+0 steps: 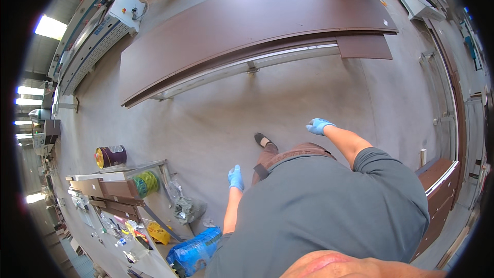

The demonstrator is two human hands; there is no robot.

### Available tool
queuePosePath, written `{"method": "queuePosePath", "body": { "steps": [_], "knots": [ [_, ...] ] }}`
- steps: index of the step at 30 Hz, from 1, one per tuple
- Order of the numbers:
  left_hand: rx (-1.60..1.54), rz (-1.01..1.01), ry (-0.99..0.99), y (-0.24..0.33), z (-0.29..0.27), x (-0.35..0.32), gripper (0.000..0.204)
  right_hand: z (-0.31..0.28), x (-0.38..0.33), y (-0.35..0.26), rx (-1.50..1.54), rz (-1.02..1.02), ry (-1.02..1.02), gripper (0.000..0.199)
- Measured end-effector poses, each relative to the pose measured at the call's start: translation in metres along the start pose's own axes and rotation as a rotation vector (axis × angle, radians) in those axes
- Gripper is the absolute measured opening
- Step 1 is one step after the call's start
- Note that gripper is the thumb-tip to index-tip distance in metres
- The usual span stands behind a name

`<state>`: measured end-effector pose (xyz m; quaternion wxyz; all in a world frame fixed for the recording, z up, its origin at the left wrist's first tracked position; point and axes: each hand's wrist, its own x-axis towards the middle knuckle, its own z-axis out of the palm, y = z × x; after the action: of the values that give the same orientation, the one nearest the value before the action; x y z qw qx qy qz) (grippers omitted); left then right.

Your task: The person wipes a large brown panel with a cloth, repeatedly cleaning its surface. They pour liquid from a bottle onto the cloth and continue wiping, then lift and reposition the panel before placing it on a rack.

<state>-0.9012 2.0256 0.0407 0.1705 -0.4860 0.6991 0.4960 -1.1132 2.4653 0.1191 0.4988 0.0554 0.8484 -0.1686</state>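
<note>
My left hand [235, 178], in a blue glove, hangs beside my body with its fingers loosely extended and nothing in it. My right hand [319, 126], gloved in the same blue, is held out ahead of my hip. Its fingers are slightly bent, and I see nothing in them. Neither hand touches anything. Ahead of both lies a stack of large brown panels [257, 18] on a pale metal frame [247, 66]. A smaller brown board [364, 47] juts out from under the panels at the right.
Left of me stands a cluttered workbench [154, 165] with brown strips and a green roll [146, 183]. Near it are a dark drum [110, 156], a grey plastic bag [188, 210] and a blue bag [195, 251]. A white machine [98, 33] stands far left; brown panels [436, 201] stand at right.
</note>
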Motion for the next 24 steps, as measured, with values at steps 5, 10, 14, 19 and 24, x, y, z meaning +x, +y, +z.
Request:
{"method": "queuePosePath", "body": {
  "steps": [5,10,14,19,24],
  "knots": [
    [-0.012,0.014,0.073,0.041,-0.048,0.077,0.053,-0.015,0.018,-0.114,0.136,-0.189,0.044,0.062],
    [0.019,-0.137,0.063,0.075,-0.079,0.136,0.052,-0.03,0.037,-0.153,0.12,-0.22,0.072,0.062],
    [0.069,-0.172,0.027,0.111,-0.071,0.169,0.051,-0.057,0.063,-0.129,0.124,0.002,0.054,0.059],
    [0.291,-0.077,-0.103,0.184,-0.062,0.195,0.053,-0.105,0.112,-0.105,0.066,0.277,0.019,0.062],
    [0.207,-0.046,-0.029,0.273,-0.063,0.218,0.056,-0.173,0.168,-0.158,0.143,0.223,-0.023,0.062]
  ]
}}
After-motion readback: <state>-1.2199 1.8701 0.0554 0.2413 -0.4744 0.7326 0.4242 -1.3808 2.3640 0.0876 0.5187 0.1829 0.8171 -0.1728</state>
